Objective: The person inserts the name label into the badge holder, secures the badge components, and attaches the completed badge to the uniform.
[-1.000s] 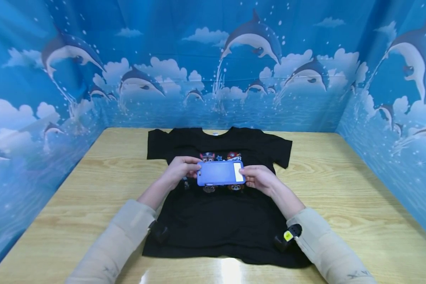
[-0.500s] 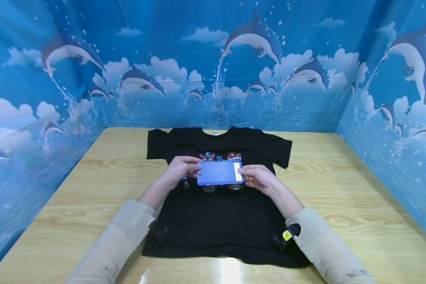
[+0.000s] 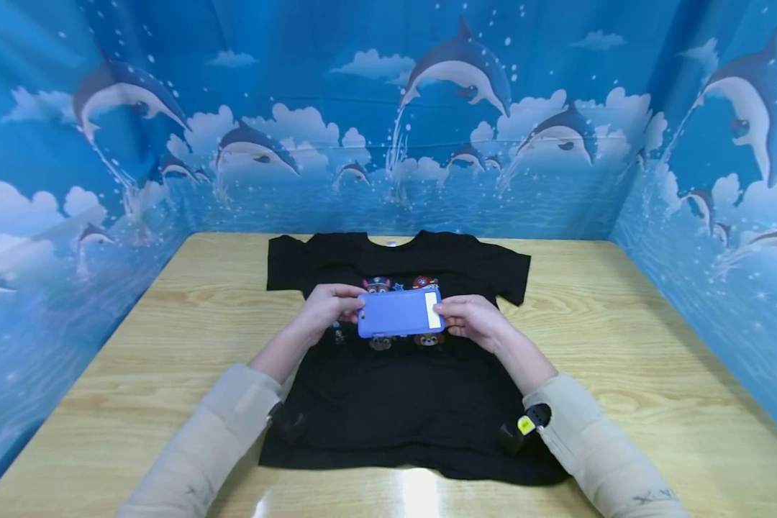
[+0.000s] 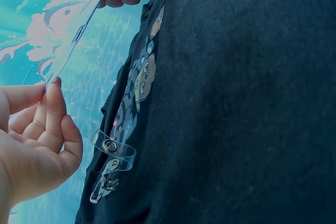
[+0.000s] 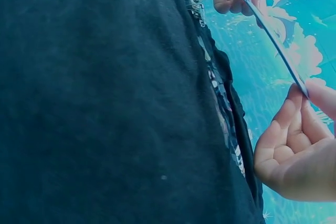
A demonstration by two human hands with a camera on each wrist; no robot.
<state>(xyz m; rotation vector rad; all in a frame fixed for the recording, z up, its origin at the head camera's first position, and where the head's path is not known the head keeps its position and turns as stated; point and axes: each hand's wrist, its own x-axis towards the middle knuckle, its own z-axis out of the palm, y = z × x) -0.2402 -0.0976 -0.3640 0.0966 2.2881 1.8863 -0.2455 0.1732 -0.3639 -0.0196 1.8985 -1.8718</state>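
A flat blue badge holder (image 3: 391,314) with a white strip at its right end is held level over a black T-shirt (image 3: 401,410). My left hand (image 3: 329,313) pinches its left end between thumb and fingers. The opposite end is pinched by my right hand (image 3: 479,320). Both wrist views show the holder edge-on, as a thin tilted line (image 4: 79,32). A clear strap (image 4: 113,150) with a snap and a metal clip (image 4: 105,188) shows near the left hand, overlapping the shirt's print. Cartoon dog faces (image 3: 430,339) on the shirt show around the holder.
The T-shirt lies spread on a light wooden table (image 3: 621,360), collar toward the back. A blue curtain (image 3: 337,93) printed with dolphins and clouds encloses the back and both sides. A dark band with a yellow tag (image 3: 526,424) sits on the right wrist.
My right hand and the right end of the badge holder have risen very slightly. Both hands keep the same pinch, and the T-shirt lies as before.
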